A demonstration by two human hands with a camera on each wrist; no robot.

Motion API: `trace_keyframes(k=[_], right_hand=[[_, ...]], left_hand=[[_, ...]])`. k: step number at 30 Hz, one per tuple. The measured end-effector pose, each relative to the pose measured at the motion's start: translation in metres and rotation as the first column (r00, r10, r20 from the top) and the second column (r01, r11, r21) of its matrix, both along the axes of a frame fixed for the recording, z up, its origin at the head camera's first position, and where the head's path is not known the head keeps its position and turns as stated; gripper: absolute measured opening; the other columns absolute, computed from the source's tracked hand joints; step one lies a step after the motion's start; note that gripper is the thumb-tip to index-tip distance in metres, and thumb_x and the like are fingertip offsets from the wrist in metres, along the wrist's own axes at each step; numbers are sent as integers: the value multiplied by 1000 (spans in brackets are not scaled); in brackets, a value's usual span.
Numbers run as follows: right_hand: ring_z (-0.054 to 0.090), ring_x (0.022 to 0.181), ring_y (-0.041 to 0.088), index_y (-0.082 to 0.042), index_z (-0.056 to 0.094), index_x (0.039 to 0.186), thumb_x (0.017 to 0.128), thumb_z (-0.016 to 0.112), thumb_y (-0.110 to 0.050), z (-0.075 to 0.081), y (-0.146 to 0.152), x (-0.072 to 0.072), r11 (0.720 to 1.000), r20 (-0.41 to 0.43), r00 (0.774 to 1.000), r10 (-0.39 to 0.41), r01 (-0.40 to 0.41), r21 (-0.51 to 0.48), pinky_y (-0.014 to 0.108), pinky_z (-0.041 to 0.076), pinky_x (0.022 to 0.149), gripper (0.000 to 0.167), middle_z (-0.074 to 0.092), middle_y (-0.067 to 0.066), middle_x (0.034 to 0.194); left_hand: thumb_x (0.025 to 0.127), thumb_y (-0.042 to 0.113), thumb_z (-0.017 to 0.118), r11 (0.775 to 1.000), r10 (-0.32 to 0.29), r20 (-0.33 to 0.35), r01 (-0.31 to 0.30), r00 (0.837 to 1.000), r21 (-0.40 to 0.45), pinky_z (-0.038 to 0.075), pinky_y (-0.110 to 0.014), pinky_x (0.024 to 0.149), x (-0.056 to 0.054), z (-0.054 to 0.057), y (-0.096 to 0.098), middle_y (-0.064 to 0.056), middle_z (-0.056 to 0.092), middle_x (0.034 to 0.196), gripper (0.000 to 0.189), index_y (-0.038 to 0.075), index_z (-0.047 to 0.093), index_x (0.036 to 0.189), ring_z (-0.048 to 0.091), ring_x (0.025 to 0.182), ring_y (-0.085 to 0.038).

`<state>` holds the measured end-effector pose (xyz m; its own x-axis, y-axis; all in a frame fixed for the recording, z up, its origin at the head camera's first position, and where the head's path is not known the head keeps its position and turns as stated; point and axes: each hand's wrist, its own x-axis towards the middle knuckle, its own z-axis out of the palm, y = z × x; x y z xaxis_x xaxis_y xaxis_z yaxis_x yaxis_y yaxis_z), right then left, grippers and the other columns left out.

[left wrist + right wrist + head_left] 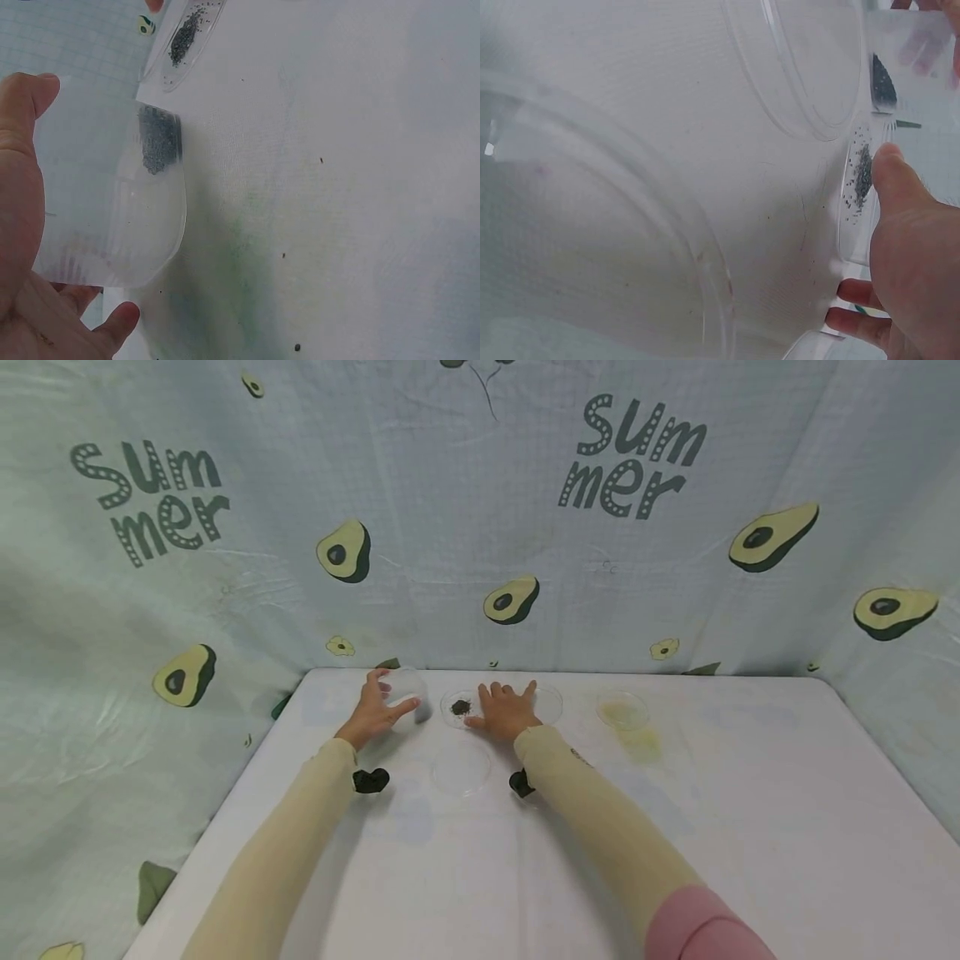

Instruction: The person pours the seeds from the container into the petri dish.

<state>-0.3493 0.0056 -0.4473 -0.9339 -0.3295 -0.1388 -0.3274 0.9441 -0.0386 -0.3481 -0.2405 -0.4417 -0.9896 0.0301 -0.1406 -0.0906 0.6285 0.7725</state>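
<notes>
Head view: left hand (375, 712) grasping a clear container (407, 683), thumb on the near side and fingers round the far side. Dark granules (423, 711) gathered in the container's lower part. Right hand (505, 710) just right of it, fingers spread and clenched on nothing; thumb at the near edge of the granule dish (447, 717), a shallow clear dish with a small dark heap (461, 707) inside. Second clear dish (552, 703) beside the right hand, on its other side; third clear dish (461, 770) nearer the wearer; fourth clear dish (622, 710) further right, next to a yellow stain (641, 745) on the white table cover (750, 793). Backdrop: pale fabric (435, 468) printed with avocados and "summer" lettering.

Left wrist view: container seen close, held between thumb and fingers, its granules packed into one corner. (Whether its base touches the cover, cannot tell.) Granule dish just beyond; a few loose dark specks (298, 347) on the cover.

Right wrist view: right thumb overlaps the granule dish at its edge; pressure cannot be judged. Other fingers extended, gripping nothing visible. Clear dish rims fill the foreground; container near the upper right corner.
</notes>
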Motion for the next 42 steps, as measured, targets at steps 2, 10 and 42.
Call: trace_keyframes(k=[2,10,42], right_hand=[[36,142,29,-14,25,153,93,41,-66,-3,0,-2,1000,-3,1000,-1,1,2,71,12,112,81,36,9,154],[41,138,31,-15,27,153,90,45,-67,-4,1,-1,999,-25,1000,7,-8,-47,72,13,112,83,42,11,149],[43,137,30,-17,30,151,82,67,-58,7,20,22,924,-39,996,80,-89,-372,59,20,118,88,43,12,148]], left_hand=[[90,43,65,1000,-3,0,3,1000,0,28,-56,113,0,0,0,-24,23,150,91,13,5,151,30,138,-41],[91,42,65,1000,-4,0,4,1000,-13,29,-57,112,1,-1,0,-24,24,149,88,12,7,150,31,136,-41],[89,47,64,999,-6,2,6,1000,-35,27,-57,114,0,-1,3,-24,23,151,92,13,5,151,28,140,-40]])
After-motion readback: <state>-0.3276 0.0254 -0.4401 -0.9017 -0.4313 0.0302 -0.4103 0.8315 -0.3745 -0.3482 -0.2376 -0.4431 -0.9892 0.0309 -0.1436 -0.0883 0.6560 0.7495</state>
